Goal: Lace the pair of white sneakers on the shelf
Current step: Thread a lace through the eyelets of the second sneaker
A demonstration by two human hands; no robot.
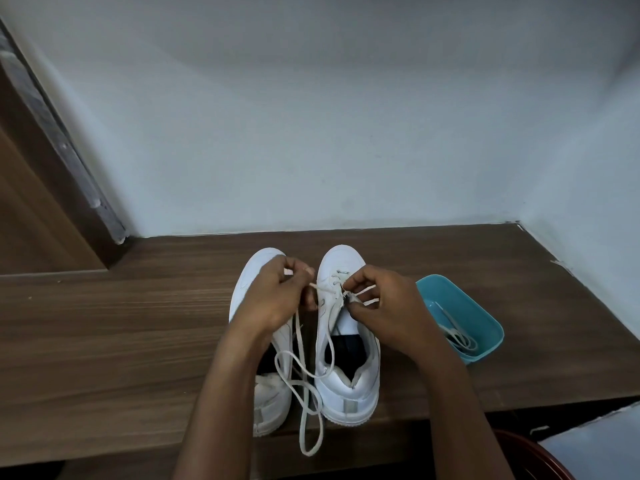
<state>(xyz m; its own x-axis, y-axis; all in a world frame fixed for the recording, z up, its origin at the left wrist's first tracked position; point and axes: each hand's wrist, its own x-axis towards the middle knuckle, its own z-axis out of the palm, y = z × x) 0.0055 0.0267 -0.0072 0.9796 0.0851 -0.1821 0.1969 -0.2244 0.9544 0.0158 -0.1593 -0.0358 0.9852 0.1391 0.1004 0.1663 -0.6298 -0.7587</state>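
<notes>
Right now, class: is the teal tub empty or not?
Not empty: a white lace lies coiled inside the teal tub.

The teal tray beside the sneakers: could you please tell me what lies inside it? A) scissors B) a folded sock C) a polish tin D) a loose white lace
D: a loose white lace lies coiled in the teal tray.
</notes>
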